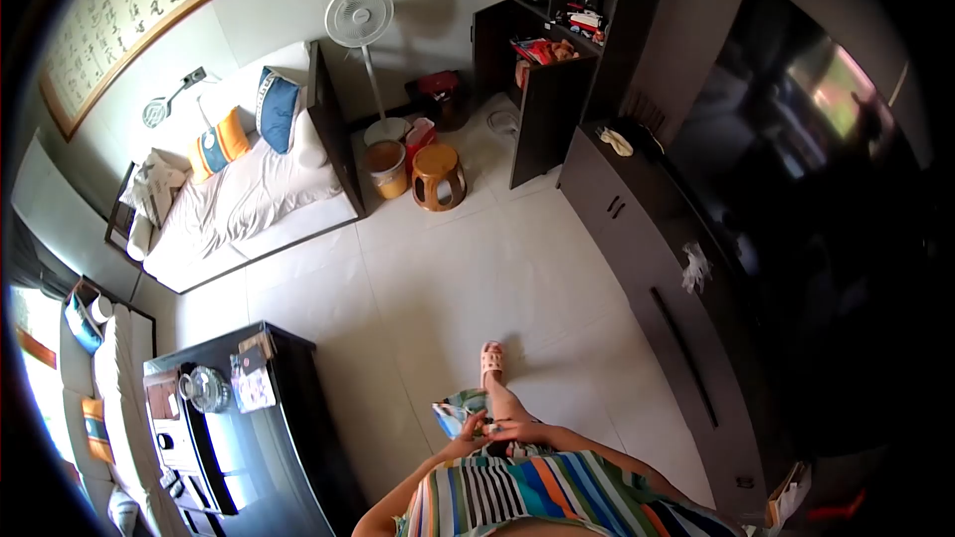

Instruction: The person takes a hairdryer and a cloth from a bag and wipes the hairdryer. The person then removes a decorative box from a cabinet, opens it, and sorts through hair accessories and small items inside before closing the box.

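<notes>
My left hand point(467, 435) and my right hand point(513, 432) are close together in front of my waist, just beyond the striped top point(527, 489). The fingers of both hands are curled in, and whatever is between them is too small to make out. Just past my left hand is a patterned, blue-green and white piece of fabric or film point(462, 412); I cannot tell whether it is held or is part of my clothing. One foot in a pale pink sandal point(491, 358) is out ahead on the tiled floor.
A dark table point(298, 418) with a glass jar point(207, 390) stands at left. Along the right runs a grey TV cabinet point(637, 249). Ahead are a sofa point(249, 201), a wooden stool point(439, 177), a bucket point(386, 171), a standing fan point(370, 75) and an open cabinet door point(547, 119).
</notes>
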Tool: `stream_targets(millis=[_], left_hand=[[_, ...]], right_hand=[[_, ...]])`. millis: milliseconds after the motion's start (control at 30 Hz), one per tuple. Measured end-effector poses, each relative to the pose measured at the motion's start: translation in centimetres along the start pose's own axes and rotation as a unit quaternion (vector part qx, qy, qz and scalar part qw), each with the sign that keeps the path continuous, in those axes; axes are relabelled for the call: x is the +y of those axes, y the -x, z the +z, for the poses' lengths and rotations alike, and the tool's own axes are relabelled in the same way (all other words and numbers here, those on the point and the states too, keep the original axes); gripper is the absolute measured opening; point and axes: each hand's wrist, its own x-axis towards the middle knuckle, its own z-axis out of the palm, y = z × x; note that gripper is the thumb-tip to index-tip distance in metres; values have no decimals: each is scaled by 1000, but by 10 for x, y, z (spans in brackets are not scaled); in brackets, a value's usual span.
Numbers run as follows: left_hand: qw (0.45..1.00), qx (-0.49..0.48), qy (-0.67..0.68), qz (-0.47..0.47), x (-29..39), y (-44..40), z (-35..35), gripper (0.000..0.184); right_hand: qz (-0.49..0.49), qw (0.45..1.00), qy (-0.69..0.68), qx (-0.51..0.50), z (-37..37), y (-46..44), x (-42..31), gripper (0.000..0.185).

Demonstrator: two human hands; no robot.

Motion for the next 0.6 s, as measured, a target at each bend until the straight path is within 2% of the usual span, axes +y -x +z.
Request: stream_targets(millis=[33,67,100,133,167,267,333,367,433,467,500,533,600], left_hand=[[996,2,-39,81,-2,-32,-20,64],[990,19,-127,53,-3,-60,-43,59],[987,6,-162,-14,-4,-85,-63,48],[993,-33,-86,-67,-2,-118,-85,41],[989,-76,-9,-126,-3,-142,-104,35],[977,-17,-163,-133,8,-207,-151,29],[967,28,-253,-26,33,-235,-177,25],[954,51,-294,32,43,-254,-192,24],[975,57,-212,6,34,-299,-228,25],[979,29,-168,-114,34,-312,-247,25],[964,0,-123,-234,46,-330,-266,25],[978,44,-61,-195,40,-352,-286,28],[978,74,75,-181,153,-397,-311,32]], right_hand=[[16,998,19,-51,-16,-26,-23,34],[33,993,36,-104,-31,-49,-46,35],[46,985,56,-157,-50,-75,-76,35],[60,973,74,-209,-73,-101,-101,36],[154,962,10,-227,-95,-127,-110,34],[178,955,156,-179,-143,-192,-184,32],[220,923,290,-124,-177,-234,-217,29],[204,933,282,-91,-199,-252,-220,28],[167,949,267,-24,-244,-289,-221,25],[151,945,289,-11,-268,-306,-225,23],[195,955,224,2,-294,-323,-227,20],[190,957,215,30,-323,-341,-221,20],[187,948,240,91,-370,-367,-228,19]])
